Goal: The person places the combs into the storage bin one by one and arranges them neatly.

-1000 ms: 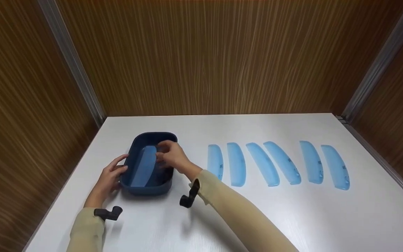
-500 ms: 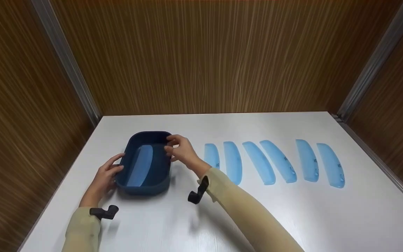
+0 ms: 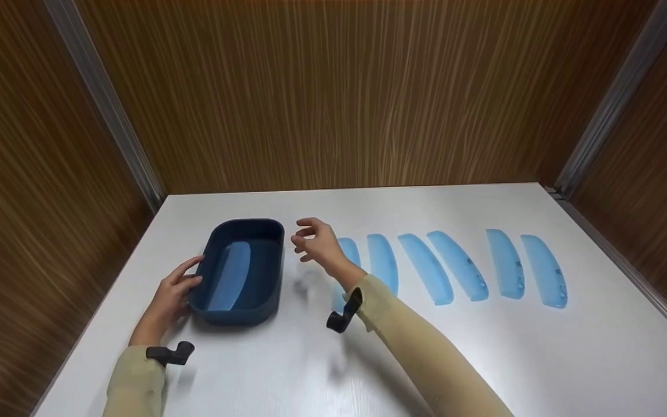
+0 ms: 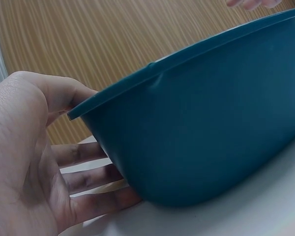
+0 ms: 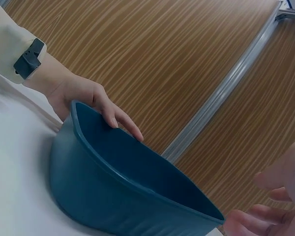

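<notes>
Head view: on the counter [image 3: 275, 370], grips the navy bin [image 3: 232, 317] by its rim with the left hand [image 3: 171, 292], likely against sliding; one blue strip [image 3: 229, 278] inside, six more strips [image 3: 426, 269] spaced rightward, perhaps for easy picking; right hand [image 3: 319, 242] just beside, holding nothing, fingers loosely bent.

A white table [image 3: 310, 370] carries a blue tub [image 3: 234, 317]; six light-blue strips [image 3: 426, 269] lie in a row right of the tub.
</notes>
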Available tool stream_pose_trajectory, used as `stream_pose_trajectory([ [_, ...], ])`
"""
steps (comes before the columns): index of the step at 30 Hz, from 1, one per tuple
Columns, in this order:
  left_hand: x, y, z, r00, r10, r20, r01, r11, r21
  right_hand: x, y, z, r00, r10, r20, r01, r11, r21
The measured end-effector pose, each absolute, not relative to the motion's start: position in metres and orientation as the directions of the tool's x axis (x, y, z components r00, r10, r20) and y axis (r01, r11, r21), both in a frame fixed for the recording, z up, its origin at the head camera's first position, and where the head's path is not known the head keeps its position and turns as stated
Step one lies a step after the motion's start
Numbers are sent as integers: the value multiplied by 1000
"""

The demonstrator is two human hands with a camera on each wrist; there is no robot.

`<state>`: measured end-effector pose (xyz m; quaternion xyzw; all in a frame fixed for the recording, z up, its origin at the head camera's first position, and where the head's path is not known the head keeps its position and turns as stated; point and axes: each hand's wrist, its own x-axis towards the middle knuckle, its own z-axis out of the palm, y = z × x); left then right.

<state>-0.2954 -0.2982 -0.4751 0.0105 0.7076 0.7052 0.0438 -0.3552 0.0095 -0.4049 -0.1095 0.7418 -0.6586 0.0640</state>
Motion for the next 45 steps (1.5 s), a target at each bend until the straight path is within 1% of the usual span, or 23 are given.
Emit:
stream_pose_trajectory([
  [7,-294,-300,-476,-996,62,-70,-69,10,998,-359,23,-406,-973,-225,54,-87,139,-986],
  [18,-298,-302,-475,-993,70,-95,-94,10,995,-366,51,-405,-989,-148,26,-49,153,-987],
  [23,-299,-302,-476,-994,65,-84,-84,13,996,-368,59,-407,-993,-118,11,-32,174,-984],
  [28,-299,-301,-478,-994,70,-86,-82,49,995,-369,68,-410,-996,-87,1,-19,205,-978],
  [31,-299,-301,-478,-993,88,-84,-81,48,996,-370,73,-412,-998,-64,-8,-7,224,-975],
  [39,-292,-294,-465,-989,125,-78,-74,36,997,-372,85,-418,-997,-39,-60,49,240,-970],
  [45,-299,-300,-480,-991,131,-39,-38,15,999,-373,92,-428,-998,-47,-42,30,234,-972],
])
